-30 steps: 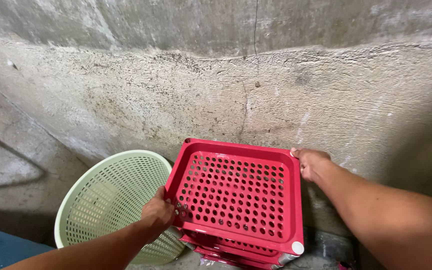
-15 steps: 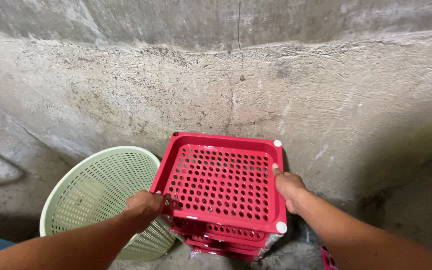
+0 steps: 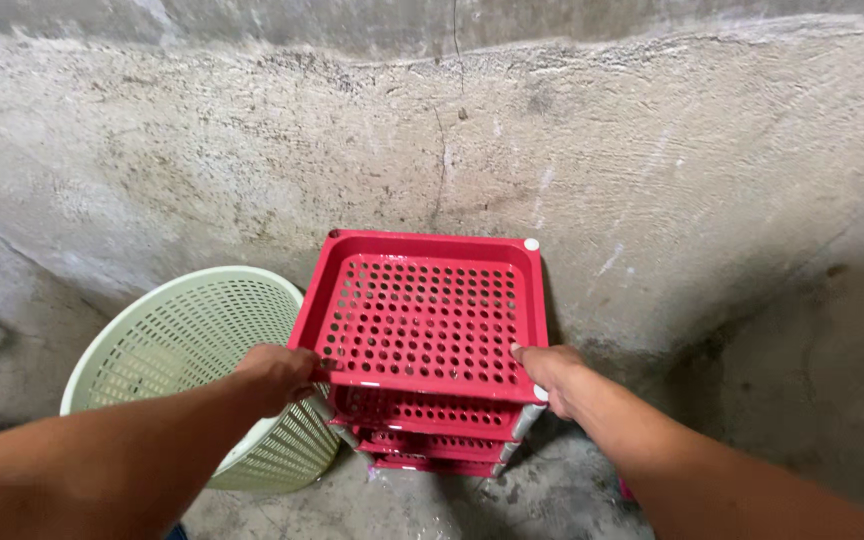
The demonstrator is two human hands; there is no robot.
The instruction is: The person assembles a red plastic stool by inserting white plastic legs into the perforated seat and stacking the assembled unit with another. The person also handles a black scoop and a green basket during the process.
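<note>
Head view, steeply downward, close

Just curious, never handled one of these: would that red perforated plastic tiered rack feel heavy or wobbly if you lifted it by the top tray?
Probably light: the red perforated plastic tiered rack is thin plastic full of holes and its shelves look empty. It may flex or wobble, since the trays stack on slim grey posts. The left hand and right hand grip opposite front corners, which should keep the tall, narrow rack from tipping.
</note>
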